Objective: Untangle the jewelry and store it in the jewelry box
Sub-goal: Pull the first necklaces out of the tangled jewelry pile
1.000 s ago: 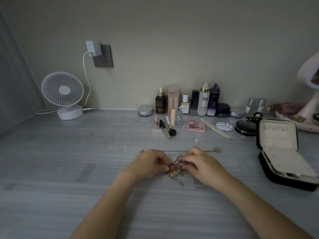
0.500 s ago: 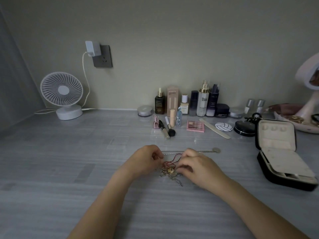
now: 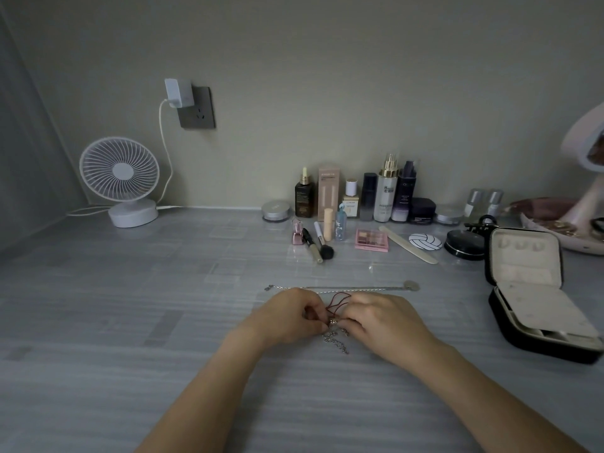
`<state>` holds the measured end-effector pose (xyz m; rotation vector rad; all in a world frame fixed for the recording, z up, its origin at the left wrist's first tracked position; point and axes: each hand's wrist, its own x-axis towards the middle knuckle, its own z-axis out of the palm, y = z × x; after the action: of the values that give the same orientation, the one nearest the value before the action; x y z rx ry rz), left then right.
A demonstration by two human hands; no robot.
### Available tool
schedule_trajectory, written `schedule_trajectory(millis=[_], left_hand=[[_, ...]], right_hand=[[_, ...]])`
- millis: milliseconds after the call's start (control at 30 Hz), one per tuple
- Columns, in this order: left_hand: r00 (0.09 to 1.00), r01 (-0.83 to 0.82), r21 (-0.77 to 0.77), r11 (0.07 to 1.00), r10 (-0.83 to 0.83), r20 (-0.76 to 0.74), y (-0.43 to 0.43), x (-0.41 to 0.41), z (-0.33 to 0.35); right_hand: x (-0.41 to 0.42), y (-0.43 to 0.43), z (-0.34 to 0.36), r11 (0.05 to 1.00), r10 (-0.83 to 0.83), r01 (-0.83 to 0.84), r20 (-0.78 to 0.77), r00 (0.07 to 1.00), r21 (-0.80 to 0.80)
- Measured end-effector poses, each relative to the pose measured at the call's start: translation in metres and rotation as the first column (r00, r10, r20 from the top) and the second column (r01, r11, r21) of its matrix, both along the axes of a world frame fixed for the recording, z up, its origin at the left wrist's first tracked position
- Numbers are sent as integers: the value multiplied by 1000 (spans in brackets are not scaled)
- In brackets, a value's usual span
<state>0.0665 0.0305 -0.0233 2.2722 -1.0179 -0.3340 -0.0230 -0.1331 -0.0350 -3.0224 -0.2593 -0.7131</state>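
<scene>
Your left hand (image 3: 291, 317) and right hand (image 3: 387, 322) each pinch the tangle (image 3: 336, 341) lying between them. The box (image 3: 523, 266) stands open, well right of your right hand. Risk: pulling apart hard could tighten the knot.

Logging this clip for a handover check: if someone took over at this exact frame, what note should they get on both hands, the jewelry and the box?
Left hand: pinches the tangle of red cord and silver chain from the left.
Right hand: pinches the same tangle from the right; both grips sit low over the table.
Silver necklace: laid out straight on the table just beyond the hands.
Jewelry box: open at the right, no jewelry visible inside.
Done: one necklace appears to be separated.
Left: free the cord from the chain, then store every piece in the box.
</scene>
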Motion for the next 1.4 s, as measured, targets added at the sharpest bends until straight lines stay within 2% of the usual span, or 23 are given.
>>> schedule_trajectory(millis=[67,133,233,333,400,500,633,733,800,933,1100,1300,1400], left_hand=[[1000,-10,9,1000,10,19,-1,-1,-1],[1000,-12,22,1000,12,27,-1,0,-1],[1000,-25,3,1000,25,-5,-1,-1,0],[997,-34,-74,997,29,-66,-2,-2,0],[996,-29,-140,990,17,-87,-5,-3,1],[986,-48,-244,969,6,-167,-10,-7,1],[930,-53,-381,923,-94,-355,-13,-15,5],[857,-49,-453,890,-195,-478,-12,-21,11],[836,-55,-490,870,-228,-499,-12,-22,13],[853,-47,-523,851,-239,-465,-13,-25,14],[822,-109,-582,806,-256,-509,-13,-25,18],[828,-160,-584,795,-214,-518,-15,-29,22],[861,-185,-575,797,-150,-485,-16,-31,23]], right_hand=[[-2,-1,2,999,34,-34,-10,999,13],[-4,-2,7,995,45,-39,-65,997,97],[-7,-3,15,942,7,33,-118,993,333],[-7,-1,22,741,4,69,-107,994,668],[-7,1,26,575,36,75,-116,993,814],[-6,2,31,391,114,55,-108,988,919],[-5,1,38,236,101,35,-60,993,971],[-6,-1,39,207,69,10,-25,997,978],[-7,-1,41,194,61,0,-12,998,981],[-10,-2,47,169,60,-15,5,998,986],[-11,-2,50,104,92,-63,54,994,993],[-13,-2,51,80,149,-130,117,982,988],[-14,-4,52,78,149,-163,150,977,984]])
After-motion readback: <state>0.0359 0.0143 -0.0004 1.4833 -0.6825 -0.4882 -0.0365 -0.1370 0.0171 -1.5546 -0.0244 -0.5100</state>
